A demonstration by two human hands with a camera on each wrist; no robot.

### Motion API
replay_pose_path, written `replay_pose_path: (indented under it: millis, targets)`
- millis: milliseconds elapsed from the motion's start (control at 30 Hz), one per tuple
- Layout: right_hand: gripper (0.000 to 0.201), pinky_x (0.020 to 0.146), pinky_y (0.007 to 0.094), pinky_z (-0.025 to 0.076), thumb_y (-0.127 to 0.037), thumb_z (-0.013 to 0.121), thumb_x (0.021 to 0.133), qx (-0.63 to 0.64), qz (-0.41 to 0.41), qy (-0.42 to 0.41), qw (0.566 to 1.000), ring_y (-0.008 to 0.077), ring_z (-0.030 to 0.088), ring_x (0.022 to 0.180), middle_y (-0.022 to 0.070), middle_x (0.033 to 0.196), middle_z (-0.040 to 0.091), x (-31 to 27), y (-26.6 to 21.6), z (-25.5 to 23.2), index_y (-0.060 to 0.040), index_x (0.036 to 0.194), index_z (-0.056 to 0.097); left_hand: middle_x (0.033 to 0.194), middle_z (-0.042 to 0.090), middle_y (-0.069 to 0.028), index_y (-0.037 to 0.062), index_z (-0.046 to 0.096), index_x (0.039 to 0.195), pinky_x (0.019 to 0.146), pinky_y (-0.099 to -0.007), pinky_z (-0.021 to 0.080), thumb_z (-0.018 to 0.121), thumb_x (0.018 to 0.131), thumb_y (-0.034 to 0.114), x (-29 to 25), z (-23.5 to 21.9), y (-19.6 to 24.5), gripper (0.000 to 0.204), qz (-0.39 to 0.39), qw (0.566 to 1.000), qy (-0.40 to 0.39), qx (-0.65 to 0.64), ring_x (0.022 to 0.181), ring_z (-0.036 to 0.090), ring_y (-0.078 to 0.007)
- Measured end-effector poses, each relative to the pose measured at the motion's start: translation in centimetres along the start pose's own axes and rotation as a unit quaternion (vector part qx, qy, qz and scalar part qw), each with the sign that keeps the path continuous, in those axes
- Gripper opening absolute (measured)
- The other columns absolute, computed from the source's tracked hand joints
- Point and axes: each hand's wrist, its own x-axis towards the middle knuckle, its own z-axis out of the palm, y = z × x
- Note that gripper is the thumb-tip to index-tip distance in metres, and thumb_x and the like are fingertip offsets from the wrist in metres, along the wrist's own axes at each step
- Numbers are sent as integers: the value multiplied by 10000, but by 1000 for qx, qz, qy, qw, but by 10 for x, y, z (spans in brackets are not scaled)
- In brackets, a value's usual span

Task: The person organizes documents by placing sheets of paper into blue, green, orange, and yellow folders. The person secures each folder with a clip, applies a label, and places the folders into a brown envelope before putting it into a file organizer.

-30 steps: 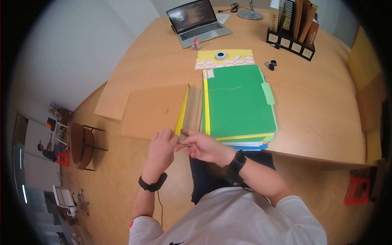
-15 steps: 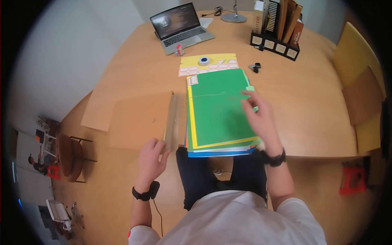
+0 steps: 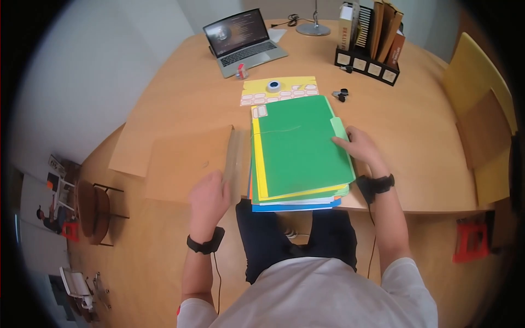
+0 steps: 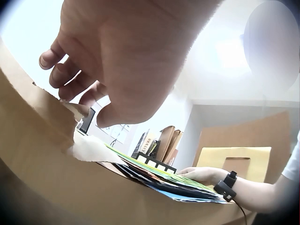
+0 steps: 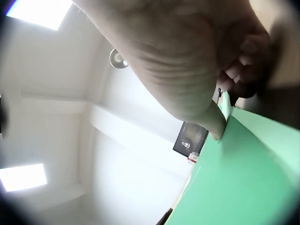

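A brown paper envelope with a round closure lies on the left part of the table. My left hand is at its near right corner; in the left wrist view its fingers hang loosely bent over the envelope's torn paper edge, the thumb apart from them. My right hand holds the right edge of the green folder, thumb on top by the light green tab, fingers down past the edge. That folder tops a stack with yellow, white and blue layers; a thin string lies across it.
Behind the stack are a yellow sheet with labels and a white tape roll. Black clips lie to the right. A laptop, a lamp base and a black book holder stand farther back.
My right hand has left the envelope's opening and moved right to the green folder's edge. The envelope's mouth, earlier spread with yellow showing inside, has closed. My left hand stays by the envelope.
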Motion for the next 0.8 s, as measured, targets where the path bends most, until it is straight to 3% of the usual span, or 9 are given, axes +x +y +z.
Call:
replay_pose_path:
  millis: [167, 267, 367, 467, 567, 600, 700, 733, 800]
  targets:
    - [289, 735, 280, 506, -241, 652, 987, 235, -63, -2, 970, 121, 647, 823, 36, 920, 705, 2, 23, 7, 39, 1054, 670, 719, 580, -170, 25, 519, 836, 602, -467, 474, 586, 937, 122, 0, 12, -9, 155, -15, 1000, 15, -4, 683, 607, -394]
    - [260, 766, 266, 510, -206, 623, 1011, 364, -29, -18, 931, 105, 648, 841, 19, 963, 706, -10, 15, 1, 32, 1108, 667, 690, 558, -177, 22, 514, 810, 573, -462, 466, 585, 923, 96, 0, 16, -9, 153, -14, 999, 38, -29, 644, 590, -399]
    - [281, 792, 260, 512, -218, 628, 1015, 417, 16, -28, 909, 98, 646, 870, 24, 1000, 710, -32, -4, -14, 26, 1151, 660, 685, 556, -189, 20, 512, 809, 572, -460, 460, 572, 938, 88, 0, 16, -8, 158, -28, 997, 45, -60, 645, 583, -407]
    - [295, 796, 272, 515, -206, 617, 1012, 456, 31, 19, 889, 102, 654, 905, 43, 991, 710, -42, -1, -12, 32, 1185, 649, 687, 558, -195, 20, 516, 814, 572, -459, 455, 564, 956, 92, 0, 11, -6, 166, -60, 995, 37, -76, 652, 577, -414]
    - [309, 725, 258, 534, -212, 619, 1007, 534, 12, 95, 840, 97, 674, 849, 43, 998, 717, -68, -4, -17, 25, 1203, 641, 685, 561, -190, 22, 521, 823, 569, -454, 451, 566, 968, 104, -1, 10, -9, 173, -83, 992, 39, -82, 650, 575, -410]
    - [273, 584, 231, 512, -208, 625, 996, 529, 39, 106, 841, 80, 665, 715, 26, 932, 716, -80, -9, -24, 4, 1167, 649, 685, 563, -186, 23, 522, 826, 568, -451, 451, 568, 969, 108, -2, 9, -10, 173, -95, 991, 40, -83, 646, 575, -404]
    - [223, 473, 210, 439, -210, 632, 986, 591, 76, 57, 801, 55, 622, 599, -1, 846, 703, -91, 12, -30, -27, 1111, 661, 680, 562, -174, 25, 524, 831, 566, -442, 448, 573, 972, 116, -3, 4, -8, 174, -120, 988, 30, -95, 634, 575, -387]
    - [196, 446, 207, 398, -229, 634, 985, 588, 80, 45, 804, 36, 602, 582, -20, 789, 686, -91, 12, -28, -56, 1070, 666, 678, 560, -170, 26, 524, 833, 565, -439, 448, 574, 972, 118, -2, 3, -7, 174, -126, 987, 25, -101, 630, 574, -381]
    - [196, 442, 206, 399, -239, 631, 990, 482, 56, 9, 874, 33, 602, 586, -19, 790, 684, -91, 8, -30, -64, 1067, 672, 675, 559, -163, 27, 528, 838, 566, -437, 448, 575, 972, 122, -1, 4, -8, 171, -112, 987, 31, -109, 625, 573, -374]
